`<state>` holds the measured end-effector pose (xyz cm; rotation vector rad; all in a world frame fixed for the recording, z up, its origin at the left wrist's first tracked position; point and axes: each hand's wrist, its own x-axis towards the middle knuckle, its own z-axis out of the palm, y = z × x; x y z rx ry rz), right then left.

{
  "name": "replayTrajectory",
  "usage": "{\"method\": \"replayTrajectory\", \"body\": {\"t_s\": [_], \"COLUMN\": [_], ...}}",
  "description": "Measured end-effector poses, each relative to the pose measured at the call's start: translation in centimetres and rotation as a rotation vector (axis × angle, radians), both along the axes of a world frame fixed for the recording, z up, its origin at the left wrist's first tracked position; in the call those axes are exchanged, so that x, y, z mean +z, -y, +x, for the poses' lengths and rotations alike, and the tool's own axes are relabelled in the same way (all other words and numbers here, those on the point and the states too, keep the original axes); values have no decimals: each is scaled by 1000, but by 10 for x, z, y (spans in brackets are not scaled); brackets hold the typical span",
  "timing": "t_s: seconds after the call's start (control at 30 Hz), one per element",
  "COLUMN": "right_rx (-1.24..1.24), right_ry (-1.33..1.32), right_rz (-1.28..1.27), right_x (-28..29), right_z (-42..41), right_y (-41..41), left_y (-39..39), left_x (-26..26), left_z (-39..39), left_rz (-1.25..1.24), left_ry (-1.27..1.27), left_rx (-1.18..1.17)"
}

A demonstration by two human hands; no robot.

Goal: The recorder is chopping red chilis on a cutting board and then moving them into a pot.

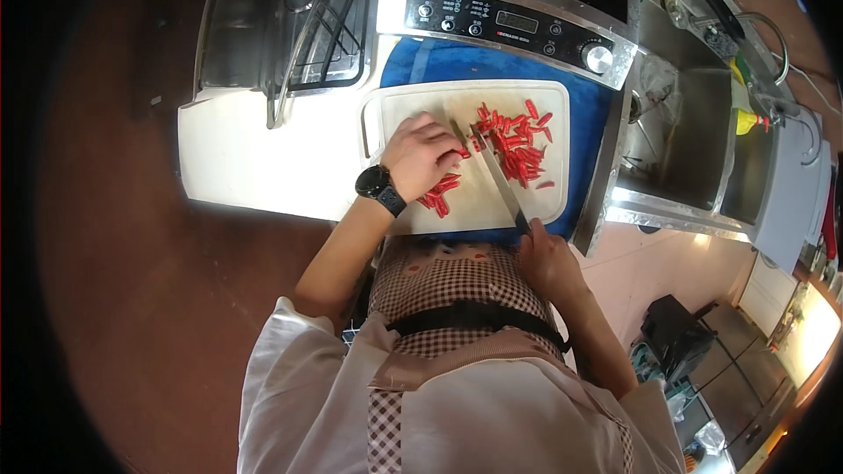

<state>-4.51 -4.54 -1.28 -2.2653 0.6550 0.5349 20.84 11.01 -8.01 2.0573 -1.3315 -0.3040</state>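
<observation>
My left hand (423,153), with a black watch on its wrist, holds a piece of red chili pepper (463,153) down on a white plastic cutting board (474,214). In my right hand (550,260) is the handle of a kitchen knife (502,185); its blade lies slantwise across the board, with the tip just right of my left fingers. Cut red chili peppers (520,145) lie heaped to the right of the blade. A smaller group of red chilies (439,196) rests below my left hand, partly hidden by it.
Beyond the board stands an induction cooker (507,20) with a control panel and knob. A blue surface (589,145) shows under and around the board. At the right is a stainless steel sink (698,138); a fryer-like metal basin with a rack (329,33) sits at the upper left.
</observation>
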Motion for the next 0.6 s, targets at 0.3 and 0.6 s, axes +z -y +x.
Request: {"method": "replayTrajectory", "body": {"t_s": [0.3, 0.6], "right_rx": [-14, 21], "right_ry": [64, 21], "right_rz": [3, 133], "right_x": [13, -3], "right_z": [-2, -5], "right_y": [17, 2], "left_y": [27, -43], "left_x": [1, 20], "left_z": [-15, 13], "left_rz": [-20, 86], "left_ry": [5, -51], "left_rx": [77, 398]}}
